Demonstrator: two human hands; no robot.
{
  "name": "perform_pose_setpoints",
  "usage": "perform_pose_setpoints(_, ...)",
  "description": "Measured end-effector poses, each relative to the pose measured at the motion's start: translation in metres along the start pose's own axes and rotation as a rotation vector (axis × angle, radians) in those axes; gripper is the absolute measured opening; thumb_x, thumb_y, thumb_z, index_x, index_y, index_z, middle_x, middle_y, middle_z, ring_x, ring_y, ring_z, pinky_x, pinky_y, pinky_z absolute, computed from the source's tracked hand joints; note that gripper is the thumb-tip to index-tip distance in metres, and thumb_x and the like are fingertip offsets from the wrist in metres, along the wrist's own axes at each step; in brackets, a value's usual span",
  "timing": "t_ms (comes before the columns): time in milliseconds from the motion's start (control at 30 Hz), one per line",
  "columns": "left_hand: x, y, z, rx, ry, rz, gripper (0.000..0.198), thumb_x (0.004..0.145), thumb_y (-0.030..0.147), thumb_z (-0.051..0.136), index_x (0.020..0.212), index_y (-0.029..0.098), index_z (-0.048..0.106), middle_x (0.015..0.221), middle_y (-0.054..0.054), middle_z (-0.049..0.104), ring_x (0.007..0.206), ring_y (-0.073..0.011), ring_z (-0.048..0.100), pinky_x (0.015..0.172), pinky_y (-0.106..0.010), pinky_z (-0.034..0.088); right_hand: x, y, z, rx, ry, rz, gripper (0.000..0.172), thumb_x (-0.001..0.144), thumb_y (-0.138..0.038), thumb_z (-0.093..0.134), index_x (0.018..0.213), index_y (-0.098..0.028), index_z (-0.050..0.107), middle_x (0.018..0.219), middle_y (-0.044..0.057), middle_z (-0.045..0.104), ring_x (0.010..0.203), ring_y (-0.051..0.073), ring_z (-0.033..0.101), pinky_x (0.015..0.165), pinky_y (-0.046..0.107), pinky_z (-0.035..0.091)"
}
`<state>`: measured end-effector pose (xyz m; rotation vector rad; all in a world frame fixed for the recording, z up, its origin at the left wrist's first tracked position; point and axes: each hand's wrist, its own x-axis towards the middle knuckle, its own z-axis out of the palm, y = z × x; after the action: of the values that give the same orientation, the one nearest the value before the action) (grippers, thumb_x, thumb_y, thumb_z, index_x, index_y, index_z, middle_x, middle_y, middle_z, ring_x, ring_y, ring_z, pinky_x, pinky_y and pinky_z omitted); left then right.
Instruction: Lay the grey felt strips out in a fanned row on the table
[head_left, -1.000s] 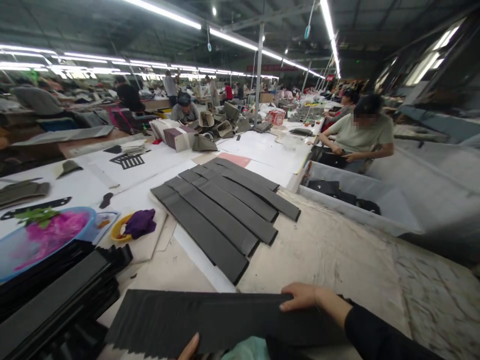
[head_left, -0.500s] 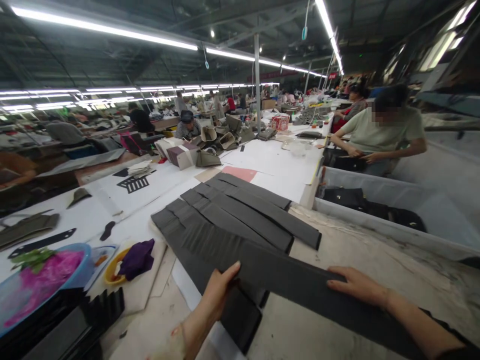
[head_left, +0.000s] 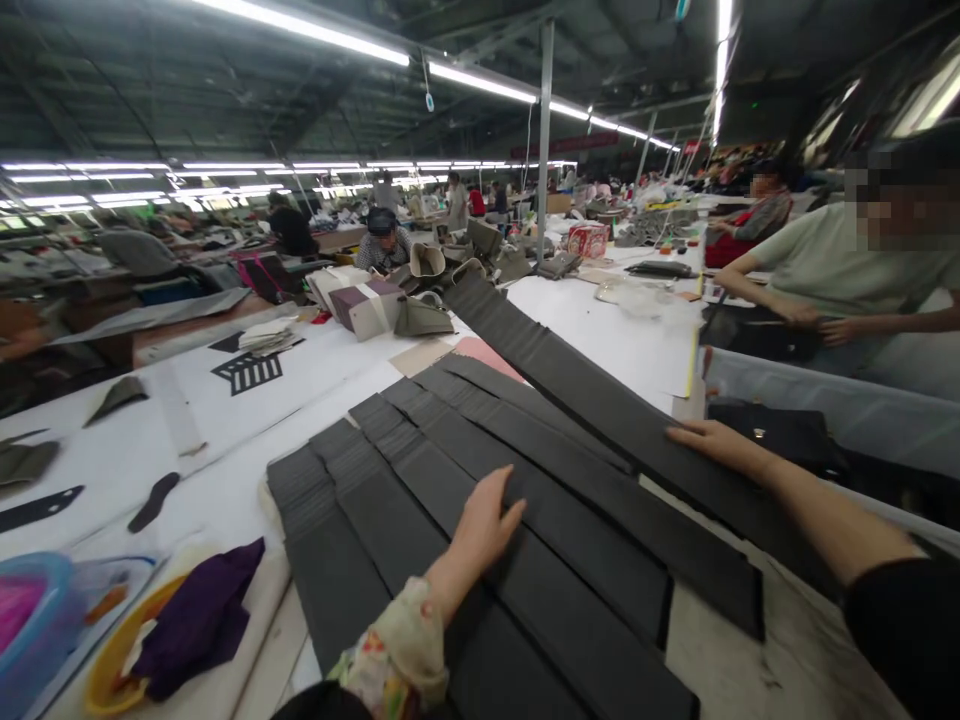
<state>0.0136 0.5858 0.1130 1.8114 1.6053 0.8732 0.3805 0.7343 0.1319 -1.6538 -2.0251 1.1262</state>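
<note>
Several long dark grey strips lie side by side in overlapping rows on the table in front of me. My left hand rests over the middle of these rows, fingers apart, holding nothing. My right hand grips the edge of a separate long dark strip, its thumb side hidden under the strip. That strip slants from near my right forearm up to the far left, its far end raised above the rows. Ridged bands cross the far ends of the lying strips.
At left are a yellow bowl with a purple cloth and a blue basin. Bags and a boxy bundle stand beyond. A person works at right behind a grey bin.
The held strip has swung away to the far right side of the rows. My left hand has come off it and now lies over the rows. The view has turned slightly right.
</note>
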Motion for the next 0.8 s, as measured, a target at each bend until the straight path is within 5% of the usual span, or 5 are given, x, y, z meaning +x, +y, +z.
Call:
perform_pose_setpoints(67, -0.025, -0.034, 0.016, 0.306, -0.055, 0.079, 0.045, 0.084, 0.036, 0.046, 0.126, 0.022, 0.043, 0.135, -0.009, 0.042, 0.128, -0.0252, 0.031, 0.107, -0.052, 0.020, 0.032, 0.009, 0.012, -0.087, -0.030, 0.058, 0.049, 0.072, -0.055, 0.049, 0.084, -0.011, 0.069, 0.082, 0.011, 0.069, 0.075, 0.020, 0.063, 0.070, 0.030, 0.045)
perform_pose_setpoints(167, -0.044, -0.052, 0.026, 0.526, -0.043, 0.123, 0.042, 0.088, 0.036, 0.036, 0.128, 0.026, 0.039, 0.138, -0.004, 0.039, 0.130, -0.0225, 0.028, 0.107, -0.051, 0.022, 0.060, 0.027, 0.021, -0.124, -0.092, 0.142, 0.047, 0.068, -0.055, 0.054, 0.074, -0.010, 0.070, 0.074, 0.013, 0.068, 0.069, 0.021, 0.063, 0.067, 0.031, 0.045)
perform_pose_setpoints(433, -0.037, -0.049, 0.024, 0.615, -0.005, 0.148, 0.043, 0.089, 0.040, 0.033, 0.129, 0.027, 0.038, 0.138, -0.001, 0.040, 0.129, -0.0201, 0.031, 0.106, -0.048, 0.028, 0.073, 0.030, 0.017, -0.099, -0.187, 0.276, 0.053, 0.073, -0.060, 0.047, 0.088, -0.014, 0.069, 0.090, 0.011, 0.069, 0.081, 0.021, 0.063, 0.074, 0.027, 0.045)
perform_pose_setpoints(800, -0.040, -0.051, 0.025, 0.618, -0.003, 0.150, 0.043, 0.089, 0.040, 0.032, 0.129, 0.027, 0.038, 0.138, -0.001, 0.039, 0.129, -0.0187, 0.029, 0.106, -0.046, 0.027, 0.090, 0.040, 0.029, -0.264, -0.183, 0.184, 0.061, 0.073, -0.066, 0.041, 0.089, -0.015, 0.068, 0.091, 0.010, 0.069, 0.082, 0.023, 0.063, 0.074, 0.027, 0.047)
